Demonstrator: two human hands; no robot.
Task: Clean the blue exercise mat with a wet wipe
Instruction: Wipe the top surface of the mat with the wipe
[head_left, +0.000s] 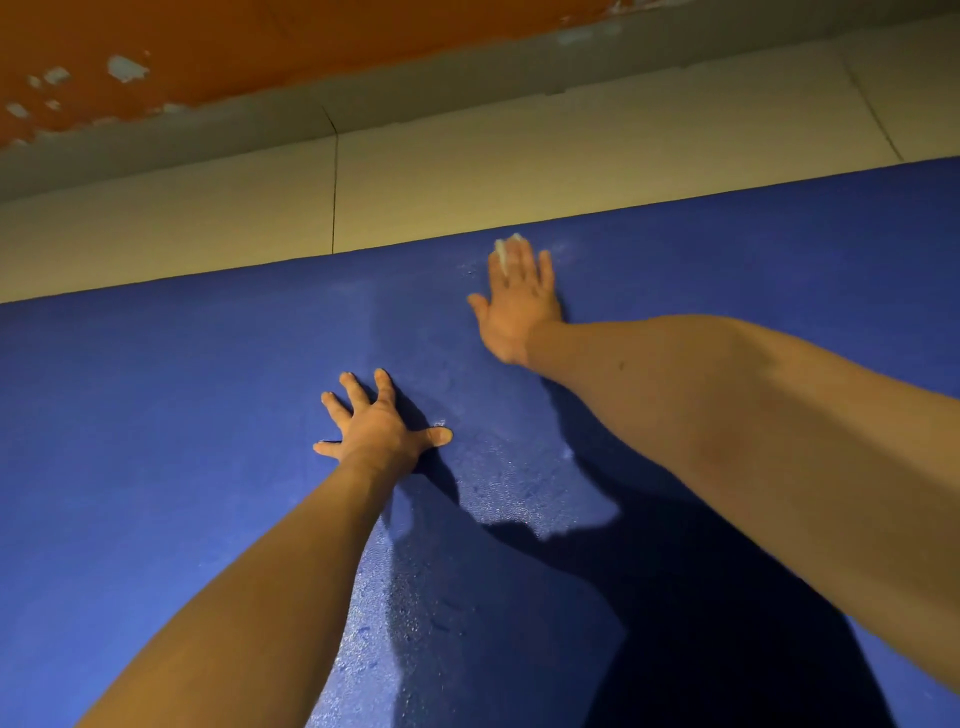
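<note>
The blue exercise mat (156, 441) fills most of the view and lies flat on the floor. My right hand (519, 306) presses flat on it near its far edge, with a white wet wipe (506, 249) under the fingers; only a bit of the wipe shows at the fingertips. My left hand (382, 423) rests palm down on the mat nearer to me, fingers spread, holding nothing. A glistening wet band (498, 483) runs down the mat between and below my hands.
Beyond the mat's far edge lies pale tiled floor (467, 171), then a grey skirting strip (363, 98) and an orange wall (260, 41) with chipped paint. My shadow darkens the mat at the lower right.
</note>
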